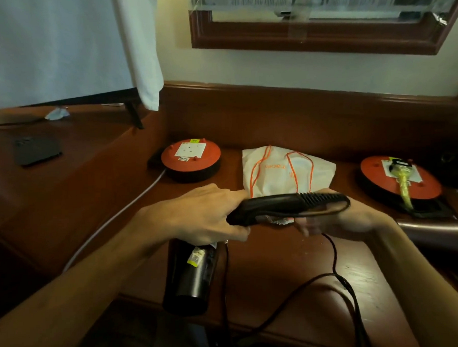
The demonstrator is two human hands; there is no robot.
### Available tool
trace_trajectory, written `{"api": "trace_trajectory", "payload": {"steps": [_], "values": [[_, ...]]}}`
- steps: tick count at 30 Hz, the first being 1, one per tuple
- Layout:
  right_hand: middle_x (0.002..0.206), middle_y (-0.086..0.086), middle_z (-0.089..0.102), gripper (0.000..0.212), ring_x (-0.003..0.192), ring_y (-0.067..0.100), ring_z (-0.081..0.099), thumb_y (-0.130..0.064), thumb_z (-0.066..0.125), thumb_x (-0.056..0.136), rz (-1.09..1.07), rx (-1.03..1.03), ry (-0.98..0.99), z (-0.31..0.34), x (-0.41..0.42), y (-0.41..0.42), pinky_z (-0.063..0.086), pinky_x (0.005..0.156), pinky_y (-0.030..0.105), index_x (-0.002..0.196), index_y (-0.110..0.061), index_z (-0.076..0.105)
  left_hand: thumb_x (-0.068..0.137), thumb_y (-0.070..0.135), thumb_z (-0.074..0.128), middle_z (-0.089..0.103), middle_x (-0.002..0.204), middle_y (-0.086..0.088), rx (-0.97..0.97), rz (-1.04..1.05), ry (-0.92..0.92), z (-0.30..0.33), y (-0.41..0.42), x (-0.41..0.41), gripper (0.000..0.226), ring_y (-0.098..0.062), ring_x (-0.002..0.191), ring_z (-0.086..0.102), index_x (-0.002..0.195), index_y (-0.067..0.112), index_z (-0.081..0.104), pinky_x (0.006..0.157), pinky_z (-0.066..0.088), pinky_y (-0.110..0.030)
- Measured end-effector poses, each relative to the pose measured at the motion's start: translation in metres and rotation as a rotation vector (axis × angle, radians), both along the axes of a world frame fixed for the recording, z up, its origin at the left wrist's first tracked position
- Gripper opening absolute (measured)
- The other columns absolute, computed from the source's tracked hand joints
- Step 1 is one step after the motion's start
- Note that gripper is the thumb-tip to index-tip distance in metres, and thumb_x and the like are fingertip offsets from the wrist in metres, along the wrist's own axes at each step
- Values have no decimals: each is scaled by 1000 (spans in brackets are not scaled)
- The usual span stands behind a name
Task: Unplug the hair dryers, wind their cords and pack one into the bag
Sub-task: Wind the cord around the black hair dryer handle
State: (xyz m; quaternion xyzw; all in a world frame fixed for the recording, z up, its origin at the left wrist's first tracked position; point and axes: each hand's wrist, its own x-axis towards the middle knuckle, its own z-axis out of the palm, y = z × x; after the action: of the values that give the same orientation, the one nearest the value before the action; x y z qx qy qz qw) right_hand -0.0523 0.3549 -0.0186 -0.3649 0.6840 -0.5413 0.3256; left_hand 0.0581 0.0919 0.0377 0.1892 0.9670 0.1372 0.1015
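My left hand (198, 216) grips a black hair dryer (276, 205) where handle meets barrel; the barrel (190, 274) points down toward me and the handle sticks out to the right. My right hand (337, 218) is at the handle's end, holding the black cord (340, 278) against it. One loop of cord lies along the handle; the rest trails over the table's front edge. A white drawstring bag (278, 176) with orange cords lies flat behind the dryer. On the right, a plug with a yellowish wrapped cord (402, 181) sits in an orange cable reel (398, 179).
A second orange cable reel (190, 156) with an empty socket stands at the back left, its pale cable (114, 217) running toward me. A dark flat object (36, 153) lies on the raised ledge at left. The wooden table (279, 263) has a raised back rail.
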Motion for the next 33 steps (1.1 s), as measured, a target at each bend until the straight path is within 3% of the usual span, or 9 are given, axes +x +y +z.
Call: {"api": "trace_trajectory", "payload": {"steps": [4,8,12,15,18,22,26,30,33], "values": [[77,14,69,24,66,28,61,-24,69,95,5,255,290,18,-17,-31,50,59,29,101,-1,74,94,54,59,49,79,10,-279,-137,36,-8,23,-2,34,-7,70,44,90,30,36,83,30,-32],[60,6,58,19,47,11,49,-18,67,97,12,398,467,52,-22,-58,39,45,23,93,0,72,96,51,59,50,88,0,-433,-58,74,-25,23,-9,43,-20,75,43,105,15,38,87,28,-37],[65,10,58,13,52,15,46,-14,63,100,94,373,425,70,-13,-66,38,47,25,102,-4,71,96,46,61,50,87,1,-315,89,-15,-22,11,-15,44,-22,81,45,115,17,33,84,25,-38],[91,22,72,28,55,30,51,1,55,100,264,375,258,75,0,-64,43,46,28,127,-3,62,96,46,65,52,90,3,-285,131,-77,-22,4,-23,55,-21,86,45,126,21,26,86,28,-37],[93,14,72,35,55,27,57,-2,52,102,346,440,380,73,14,-67,46,47,28,135,-11,60,96,43,66,59,96,4,-228,148,-163,-26,-6,-33,51,-21,83,51,119,30,23,88,35,-39],[82,-3,70,29,56,4,56,-12,53,104,81,298,537,43,40,-69,41,52,17,127,-17,69,94,28,70,62,97,-6,44,213,-302,-23,-19,-39,44,-22,81,62,119,26,33,70,49,-38],[81,-12,71,21,75,3,66,-13,63,99,-205,29,801,-3,73,-70,45,62,13,114,-14,77,89,26,73,64,102,-8,149,192,-337,-17,-21,-42,49,-19,83,63,122,22,36,73,53,-38],[59,-8,67,12,43,3,48,-14,73,90,-360,-135,341,-26,68,-64,36,45,16,86,-4,77,81,33,75,62,99,0,257,166,-398,-17,-17,-38,51,-15,85,63,117,28,40,73,54,-41],[74,5,74,16,46,3,52,-16,79,83,-351,-256,259,-22,68,-63,38,46,14,93,-4,77,87,30,75,58,95,5,264,117,-409,-11,-13,-33,48,-11,81,61,119,28,38,72,50,-32]]}}
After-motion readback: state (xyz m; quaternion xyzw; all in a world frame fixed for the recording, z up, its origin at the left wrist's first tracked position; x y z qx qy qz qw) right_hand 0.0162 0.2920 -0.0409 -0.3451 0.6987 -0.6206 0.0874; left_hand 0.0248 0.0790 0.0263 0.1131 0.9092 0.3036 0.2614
